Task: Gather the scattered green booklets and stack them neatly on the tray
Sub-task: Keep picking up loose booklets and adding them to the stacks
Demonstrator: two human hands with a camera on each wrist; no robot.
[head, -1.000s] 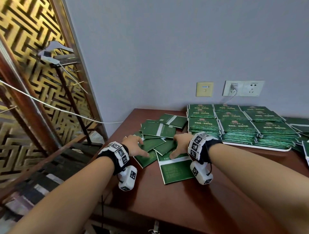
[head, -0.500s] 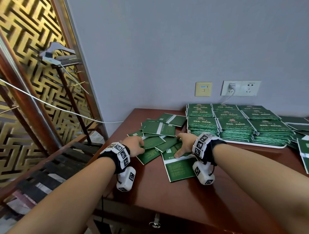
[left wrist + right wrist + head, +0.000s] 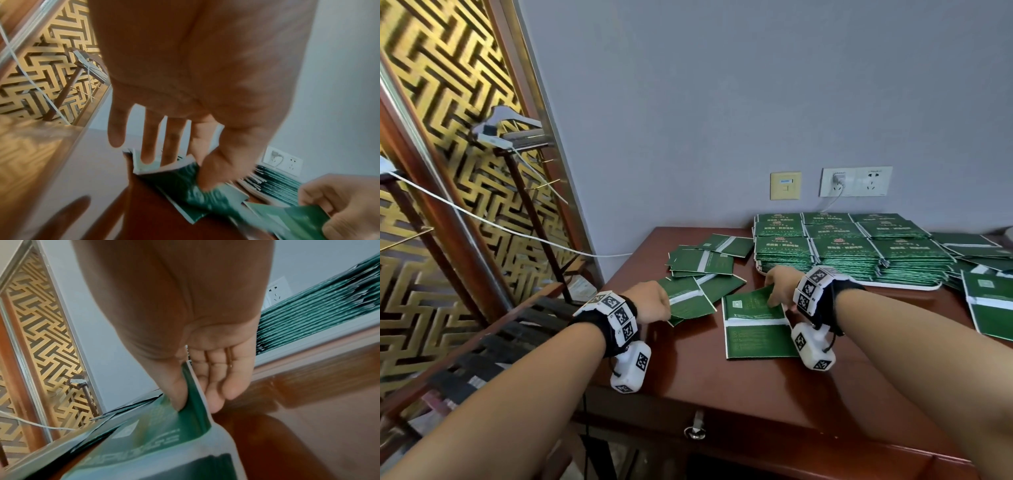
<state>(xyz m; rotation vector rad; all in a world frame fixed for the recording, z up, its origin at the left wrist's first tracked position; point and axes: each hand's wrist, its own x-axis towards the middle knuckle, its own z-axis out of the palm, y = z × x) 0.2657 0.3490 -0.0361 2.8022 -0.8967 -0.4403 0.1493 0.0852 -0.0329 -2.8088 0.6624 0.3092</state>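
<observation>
On the table [image 3: 739, 394], each hand pinches a booklet: left hand [image 3: 652, 301], right hand [image 3: 779, 286].

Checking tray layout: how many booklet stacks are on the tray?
9, in a three-by-three grid on the tray: back row by the wall, middle row, front row nearest the right hand. Loose booklets crowd the tray's right end; another could hide.

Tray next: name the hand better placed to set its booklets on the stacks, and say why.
Right. The right hand already pinches a booklet and is beside the tray; the left hand grips booklets farther from it.
</observation>
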